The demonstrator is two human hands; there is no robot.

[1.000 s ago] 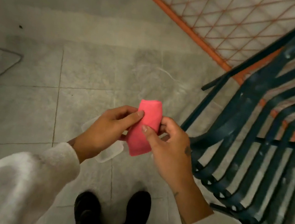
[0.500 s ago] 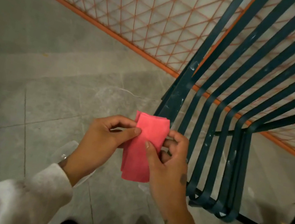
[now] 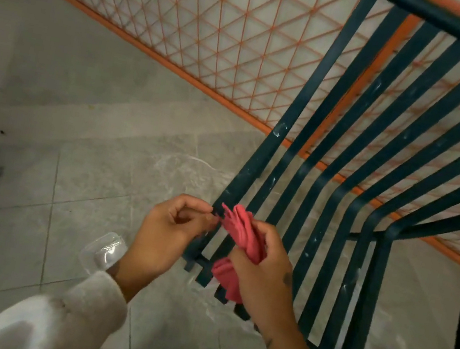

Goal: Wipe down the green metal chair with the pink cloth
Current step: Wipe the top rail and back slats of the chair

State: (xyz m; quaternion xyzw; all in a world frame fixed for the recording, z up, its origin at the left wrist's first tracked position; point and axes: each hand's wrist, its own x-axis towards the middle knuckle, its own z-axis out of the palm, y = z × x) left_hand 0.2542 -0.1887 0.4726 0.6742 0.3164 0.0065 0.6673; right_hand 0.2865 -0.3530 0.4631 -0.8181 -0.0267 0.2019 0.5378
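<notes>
The pink cloth (image 3: 244,233), flat-folded a moment ago, is now bunched in the right hand (image 3: 263,272), before the front slats of the green chair (image 3: 327,191); the left hand (image 3: 169,233) pinches its edge; a clear tub (image 3: 101,253) lies on the floor (image 3: 38,85), contents unclear.

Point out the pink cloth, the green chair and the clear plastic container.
pink cloth (image 3: 241,225), head view, bunched upper folds
green chair (image 3: 279,133), head view, leftmost back slat
clear plastic container (image 3: 103,250), head view, its top face

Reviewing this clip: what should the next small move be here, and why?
Probably let the left hand release its pinch and press the pink cloth, bunched in the right hand, onto the nearest slat of the green chair: white smudges show on the slats.
</notes>
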